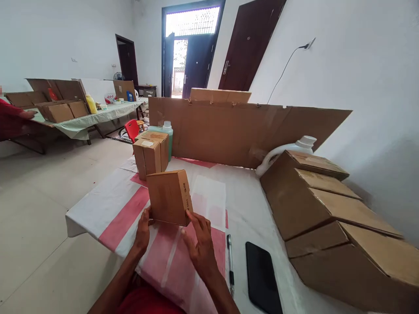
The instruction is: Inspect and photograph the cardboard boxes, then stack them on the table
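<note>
A small brown cardboard box [166,198] with dark printing on its right side is held up, slightly tilted, above the table in front of me. My left hand [143,233] grips its lower left edge, the fingers partly hidden behind it. At the lower right corner, my right hand [200,242] presses its fingertips on the printed side, thumb apart below. Beyond the held box, two more cardboard boxes [149,159] stand side by side on the table, one with a white label. A pen [230,264] and a black phone [262,277] lie right of my right hand.
Several cardboard boxes [327,235] line the table's right side, a white jug [306,144] behind them. A cardboard panel [216,128] stands across the back, near a green bottle [167,131]. A red-and-white cloth [121,216] covers the table. Far left, a person [13,120] sits at another table.
</note>
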`<state>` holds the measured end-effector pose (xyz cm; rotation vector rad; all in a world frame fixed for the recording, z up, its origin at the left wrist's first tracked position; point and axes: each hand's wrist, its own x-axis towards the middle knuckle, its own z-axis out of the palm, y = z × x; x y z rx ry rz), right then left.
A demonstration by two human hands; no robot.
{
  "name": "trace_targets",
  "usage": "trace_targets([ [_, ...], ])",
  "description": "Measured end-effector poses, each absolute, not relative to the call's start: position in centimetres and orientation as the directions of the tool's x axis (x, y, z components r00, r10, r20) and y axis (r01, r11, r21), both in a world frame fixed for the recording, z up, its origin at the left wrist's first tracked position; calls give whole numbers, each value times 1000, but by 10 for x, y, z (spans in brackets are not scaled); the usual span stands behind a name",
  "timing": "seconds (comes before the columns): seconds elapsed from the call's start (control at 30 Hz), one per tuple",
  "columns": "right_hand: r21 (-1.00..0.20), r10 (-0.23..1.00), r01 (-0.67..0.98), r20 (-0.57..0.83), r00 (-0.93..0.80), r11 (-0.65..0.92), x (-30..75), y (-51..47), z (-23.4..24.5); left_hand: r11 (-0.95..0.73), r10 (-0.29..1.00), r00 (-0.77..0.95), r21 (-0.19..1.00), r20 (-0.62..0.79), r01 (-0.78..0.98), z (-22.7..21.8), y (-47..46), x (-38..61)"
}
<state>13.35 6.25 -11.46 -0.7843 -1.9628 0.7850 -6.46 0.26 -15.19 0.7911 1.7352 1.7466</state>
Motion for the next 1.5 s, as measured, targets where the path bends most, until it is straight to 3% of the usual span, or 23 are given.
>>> trace_targets([
  [0.13, -559, 613, 273, 616, -495, 783, 142, 17, -106, 36, 806, -581, 989, -114, -144, -142, -2, -53],
  [0.23, -514, 595, 302, 652, -470, 803, 142, 11, -103, 73, 825, -540, 979, -167, -192, -137, -13, -44],
  [0.33, -571, 637, 286, 653, -410, 770, 146, 24, -94, 65, 826, -548, 987, -136, -147, -128, -24, -41],
  [0.5, -704, 739, 234, 605, -297, 671, 159, 53, -73, -46, 794, -598, 992, 105, 114, -91, -29, -35],
  [0.7, -887, 890, 126, 421, -176, 444, 177, 78, -67, -149, 796, -514, 927, 319, 344, -46, -28, -18],
  [0.87, -948, 955, 140, 271, -117, 286, 190, 93, -69, -195, 780, -438, 839, 446, 508, -33, -22, -10],
  [1.03, -962, 961, 91, 244, -132, 257, 186, 110, -77, -248, 752, -377, 762, 541, 598, -40, 9, -20],
  [1.27, -966, 961, -248, 135, -243, 73, 149, 118, -104, -251, 813, -368, 842, 451, 476, -62, 50, -36],
  [1.37, -966, 958, -257, 85, -273, 12, 146, 105, -107, -219, 865, -343, 892, 365, 396, -63, 46, -33],
  [1.5, -986, 960, -160, -8, -280, -54, 162, 71, -111, -70, 879, -435, 956, 195, 286, -66, 22, -28],
])
